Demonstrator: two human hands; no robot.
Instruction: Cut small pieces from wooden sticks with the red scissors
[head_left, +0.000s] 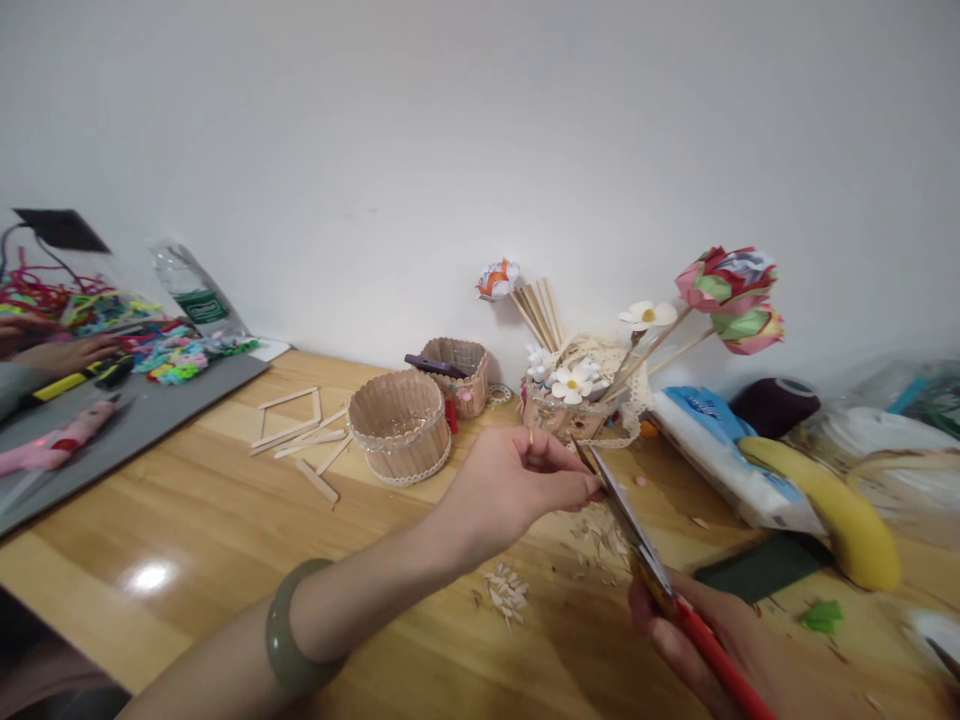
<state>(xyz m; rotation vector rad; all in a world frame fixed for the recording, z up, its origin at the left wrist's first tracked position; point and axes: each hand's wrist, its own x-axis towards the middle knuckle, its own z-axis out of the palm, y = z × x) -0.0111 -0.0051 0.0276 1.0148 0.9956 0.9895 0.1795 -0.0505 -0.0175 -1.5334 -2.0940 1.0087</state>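
My left hand (525, 478) is closed in a pinch near the middle of the table. Something small and pale seems to stick out at its fingertips, too small to name. In my right hand (690, 630) is a pair of scissors (637, 540) with red handles. Its blades are parted and reach up to the left fingertips. Below the hands, a little pile of pale wood chips (507, 594) lies on the table, with more shavings (600, 532) scattered to the right. A round basket of wooden sticks (397, 428) stands left of my left hand.
Loose craft sticks (300, 430) lie left of the basket. Behind are a second basket (469, 395) with a phone and a flower-filled basket (544, 415). Tissues (731, 460), a banana (847, 510) and a dark green pad (765, 566) sit right. Another person's hands (64, 355) are far left.
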